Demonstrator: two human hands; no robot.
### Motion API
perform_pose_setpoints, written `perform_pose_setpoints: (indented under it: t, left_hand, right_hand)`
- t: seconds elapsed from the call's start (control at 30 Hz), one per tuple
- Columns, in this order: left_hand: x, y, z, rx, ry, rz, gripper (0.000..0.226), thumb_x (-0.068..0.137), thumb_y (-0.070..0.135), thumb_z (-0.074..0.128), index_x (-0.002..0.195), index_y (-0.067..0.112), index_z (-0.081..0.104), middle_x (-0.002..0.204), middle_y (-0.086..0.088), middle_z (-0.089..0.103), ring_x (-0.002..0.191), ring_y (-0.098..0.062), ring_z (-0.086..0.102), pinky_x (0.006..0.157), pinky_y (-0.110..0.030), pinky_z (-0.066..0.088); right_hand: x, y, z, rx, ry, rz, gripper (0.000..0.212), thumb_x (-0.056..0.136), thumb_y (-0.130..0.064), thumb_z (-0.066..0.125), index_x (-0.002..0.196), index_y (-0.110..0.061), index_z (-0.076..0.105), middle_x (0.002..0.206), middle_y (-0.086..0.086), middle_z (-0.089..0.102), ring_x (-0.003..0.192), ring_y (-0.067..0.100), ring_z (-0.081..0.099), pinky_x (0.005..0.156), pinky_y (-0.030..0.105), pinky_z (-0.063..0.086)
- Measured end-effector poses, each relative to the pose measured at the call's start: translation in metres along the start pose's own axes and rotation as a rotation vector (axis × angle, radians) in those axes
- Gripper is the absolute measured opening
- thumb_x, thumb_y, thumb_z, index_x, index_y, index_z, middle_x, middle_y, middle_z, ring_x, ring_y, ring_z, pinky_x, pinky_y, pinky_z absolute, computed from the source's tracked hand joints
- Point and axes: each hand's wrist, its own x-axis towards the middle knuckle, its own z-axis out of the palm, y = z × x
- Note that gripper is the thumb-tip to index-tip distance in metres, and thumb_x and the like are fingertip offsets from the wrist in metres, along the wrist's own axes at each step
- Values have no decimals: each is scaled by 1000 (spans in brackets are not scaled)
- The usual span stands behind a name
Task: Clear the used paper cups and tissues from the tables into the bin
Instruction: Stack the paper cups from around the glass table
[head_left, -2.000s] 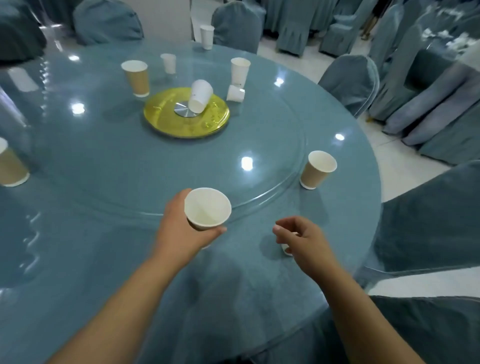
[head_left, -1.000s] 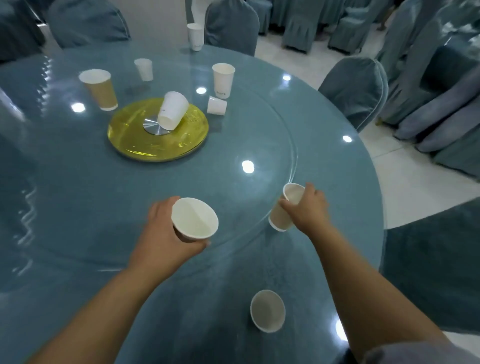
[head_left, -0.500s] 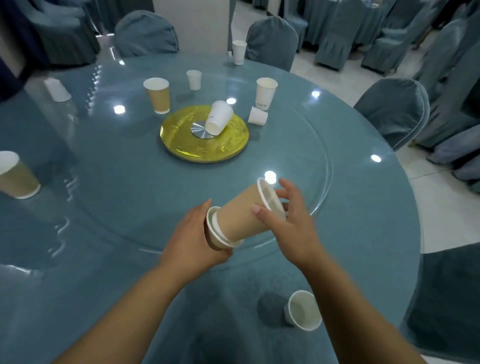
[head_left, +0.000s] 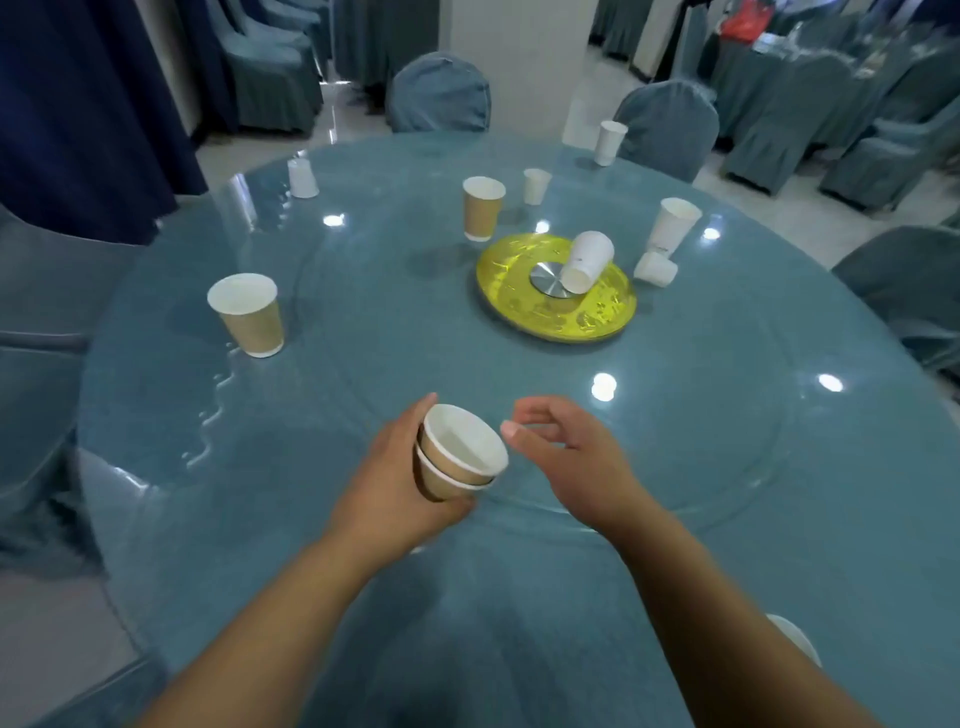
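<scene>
Two nested brown paper cups (head_left: 457, 457) sit gripped in the left hand (head_left: 395, 483); the right hand (head_left: 566, 457) hovers beside them, loosely open.

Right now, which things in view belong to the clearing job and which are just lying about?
Job: stacked cups gripped by left hand; near brown cup; far brown cup; tipped white cup; tall white cup.
Just there: yellow disc; chair; table.

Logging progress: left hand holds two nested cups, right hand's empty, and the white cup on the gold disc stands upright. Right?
No: the head view shows the white cup lying tipped on the gold disc. Left hand holding nested cups, right hand empty: correct.
</scene>
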Motion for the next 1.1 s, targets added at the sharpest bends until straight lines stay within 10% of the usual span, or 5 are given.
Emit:
perform_pose_setpoints:
  t: [0.27, 0.47, 0.7, 1.1]
  left_hand:
    - [-7, -78, -96, -12, 207, -168, 102, 51, 34, 89, 136, 37, 35, 133, 11, 46, 122, -11, 47, 104, -36, 40]
    - [0, -110, -148, 9, 384, -241, 100, 52, 32, 91, 136, 31, 36, 131, 8, 48, 119, -14, 47, 101, -32, 38]
    - [30, -143, -187, -10, 501, -346, 102, 48, 44, 87, 134, 40, 33, 132, 7, 48, 120, -17, 48, 102, -45, 43]
    - [67, -182, -201, 76, 545, -400, 100, 53, 35, 90, 136, 38, 33, 133, 7, 44, 118, -16, 47, 99, -36, 41]
  right_hand:
    - [47, -41, 101, -108, -139, -71, 15, 85, -31, 70, 96, -22, 65, 86, -11, 63, 63, -7, 56, 60, 6, 41]
    - [107, -70, 170, -254, -277, -148, 28, 86, -34, 68, 108, -19, 60, 91, -13, 58, 75, -2, 55, 61, 9, 41]
    - [199, -99, 237, -531, -308, -320, 73, 82, -36, 70, 142, -15, 35, 139, 8, 43, 128, 25, 42, 104, 35, 36]
    - [291, -111, 315, -713, -385, -316, 104, 82, -52, 66, 152, -17, -2, 158, 13, 7, 142, 35, 13, 113, 44, 20]
